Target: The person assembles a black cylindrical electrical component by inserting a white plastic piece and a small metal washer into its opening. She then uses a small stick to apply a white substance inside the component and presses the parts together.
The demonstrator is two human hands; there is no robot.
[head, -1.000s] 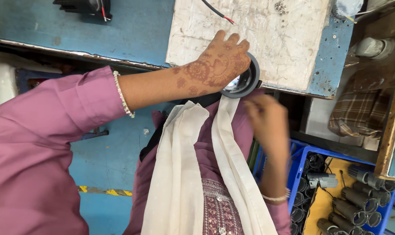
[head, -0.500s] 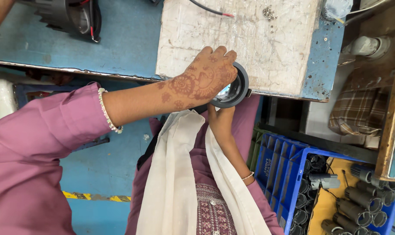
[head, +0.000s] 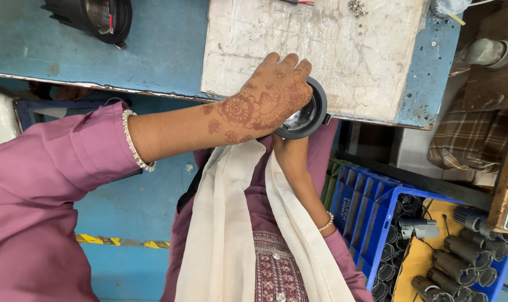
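My blue surface (head: 125, 50) carries a scuffed white board (head: 321, 45). To the near right sits a blue crate (head: 365, 207) of dark parts. At the board's near edge, my left hand (head: 265, 100) has its grip clamped over a round black lamp housing (head: 312, 114); my right hand (head: 287, 148) supports it from beneath, its grip hidden.

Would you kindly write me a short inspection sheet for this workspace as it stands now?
Surface: blue bench with a scratched white board on top.
Job's things: round black fitting at the board's edge.
Clutter: small screws; another black fitting at the far left.
Grips: left hand covers the round fitting; right hand reaches up beneath it, fingers hidden.
Cables: red and black wire ends at the top edge.
Surroundings: blue crate of grey cylindrical parts; checked cloth.
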